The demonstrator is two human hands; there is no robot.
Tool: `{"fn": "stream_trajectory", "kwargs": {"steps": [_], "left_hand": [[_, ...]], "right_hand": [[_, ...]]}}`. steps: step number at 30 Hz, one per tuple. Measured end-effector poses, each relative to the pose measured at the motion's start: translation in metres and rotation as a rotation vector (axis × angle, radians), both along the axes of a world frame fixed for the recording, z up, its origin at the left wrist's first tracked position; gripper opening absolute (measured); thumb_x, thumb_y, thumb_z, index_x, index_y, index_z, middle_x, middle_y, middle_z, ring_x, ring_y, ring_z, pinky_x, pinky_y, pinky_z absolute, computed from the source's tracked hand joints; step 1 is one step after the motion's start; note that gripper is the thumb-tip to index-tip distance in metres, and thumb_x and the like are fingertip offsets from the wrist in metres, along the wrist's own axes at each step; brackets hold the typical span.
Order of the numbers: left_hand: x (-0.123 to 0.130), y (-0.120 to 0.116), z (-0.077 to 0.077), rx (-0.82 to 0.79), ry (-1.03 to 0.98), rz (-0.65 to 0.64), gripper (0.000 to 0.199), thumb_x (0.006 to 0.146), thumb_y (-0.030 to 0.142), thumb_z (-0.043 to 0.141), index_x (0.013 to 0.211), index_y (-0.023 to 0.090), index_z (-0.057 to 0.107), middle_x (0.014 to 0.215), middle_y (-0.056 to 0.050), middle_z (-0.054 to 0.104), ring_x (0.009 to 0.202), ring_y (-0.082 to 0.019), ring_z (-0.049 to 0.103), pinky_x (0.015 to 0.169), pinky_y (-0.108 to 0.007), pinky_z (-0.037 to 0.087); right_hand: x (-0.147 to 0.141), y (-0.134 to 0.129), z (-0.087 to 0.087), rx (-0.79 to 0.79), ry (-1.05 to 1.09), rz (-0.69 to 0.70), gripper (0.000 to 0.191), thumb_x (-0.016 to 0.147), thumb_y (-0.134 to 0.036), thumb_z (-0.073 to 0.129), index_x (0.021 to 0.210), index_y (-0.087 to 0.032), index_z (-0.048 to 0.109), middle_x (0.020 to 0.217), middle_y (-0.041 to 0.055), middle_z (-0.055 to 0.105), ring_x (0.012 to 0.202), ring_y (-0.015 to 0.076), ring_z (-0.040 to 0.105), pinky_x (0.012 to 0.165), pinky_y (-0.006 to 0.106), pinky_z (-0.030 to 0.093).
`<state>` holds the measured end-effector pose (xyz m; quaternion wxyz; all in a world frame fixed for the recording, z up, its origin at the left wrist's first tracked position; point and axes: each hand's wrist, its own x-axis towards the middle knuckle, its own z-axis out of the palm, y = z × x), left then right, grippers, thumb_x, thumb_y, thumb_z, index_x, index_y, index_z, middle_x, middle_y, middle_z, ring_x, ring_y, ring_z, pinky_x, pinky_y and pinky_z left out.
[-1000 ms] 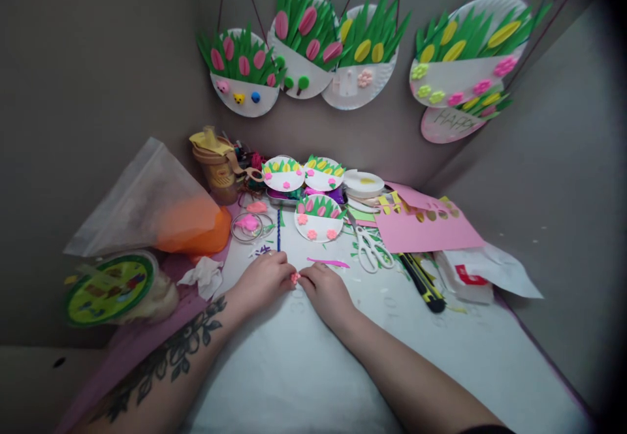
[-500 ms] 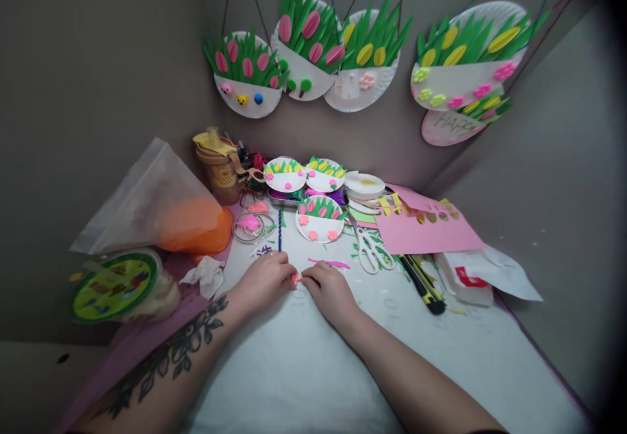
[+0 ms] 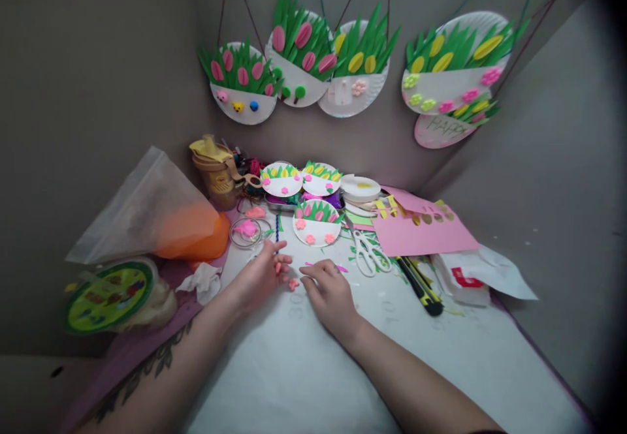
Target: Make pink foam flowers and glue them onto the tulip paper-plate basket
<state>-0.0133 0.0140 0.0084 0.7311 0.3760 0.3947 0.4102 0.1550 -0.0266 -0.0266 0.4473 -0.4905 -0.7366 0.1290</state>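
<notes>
My left hand [image 3: 262, 277] is turned partly palm up, its fingers loosely curled, with small coral-pink clay pieces [image 3: 279, 268] resting in it. Another coral-pink clay piece [image 3: 293, 284] is just below its fingertips, between the two hands. My right hand [image 3: 330, 294] is to the right of that piece, palm down with bent fingers, thumb and forefinger slightly apart and nothing visible between them. Partly behind it lies a pink modelling tool [image 3: 341, 269]. A paper plate with pink tulips and coral flowers [image 3: 317, 233] stands beyond the hands.
White scissors [image 3: 366, 254], a black-yellow cutter [image 3: 421, 288] and pink paper [image 3: 426, 235] are on the right. At left are an orange-filled bag [image 3: 189, 232], a green-lidded tub [image 3: 110, 295], a crumpled tissue [image 3: 200, 282] and a cup [image 3: 218, 176]. Decorated plates [image 3: 245, 104] hang behind.
My left hand has turned palm up and moved away from my right, showing the clay pieces in it. The fingertips no longer meet around the small coral piece. The view has shifted slightly.
</notes>
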Motion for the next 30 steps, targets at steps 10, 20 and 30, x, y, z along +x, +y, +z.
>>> {"fn": "stream_trajectory", "kwargs": {"steps": [10, 20, 30], "left_hand": [[0.010, -0.011, 0.007, -0.386, -0.479, -0.055, 0.051, 0.090, 0.053, 0.037, 0.117, 0.009, 0.044, 0.094, -0.014, 0.062, 0.078, -0.017, 0.062, 0.075, -0.030, 0.048], [0.009, -0.015, -0.005, -0.262, -0.212, -0.142, 0.030, 0.083, 0.021, 0.061, 0.112, 0.013, 0.056, 0.099, -0.010, 0.065, 0.081, -0.014, 0.063, 0.079, -0.028, 0.048], [0.010, -0.013, -0.011, -0.184, -0.185, -0.143, 0.033, 0.075, 0.021, 0.072, 0.106, 0.012, 0.064, 0.106, -0.012, 0.066, 0.093, -0.016, 0.063, 0.089, -0.028, 0.046]], "right_hand": [[-0.006, 0.001, 0.005, 0.081, -0.125, -0.020, 0.024, 0.086, -0.019, 0.054, 0.105, -0.026, 0.067, 0.090, 0.0064, 0.052, 0.086, 0.0202, 0.050, 0.077, 0.035, 0.047], [-0.002, 0.004, 0.007, -0.127, 0.241, -0.024, 0.008, 0.082, -0.022, 0.062, 0.085, -0.022, 0.069, 0.085, 0.0022, 0.046, 0.081, 0.0162, 0.051, 0.075, 0.031, 0.046], [-0.002, 0.004, 0.005, -0.139, 0.330, 0.048, 0.013, 0.085, -0.024, 0.060, 0.092, -0.025, 0.071, 0.096, 0.0039, 0.046, 0.094, 0.0177, 0.051, 0.086, 0.033, 0.044]]}}
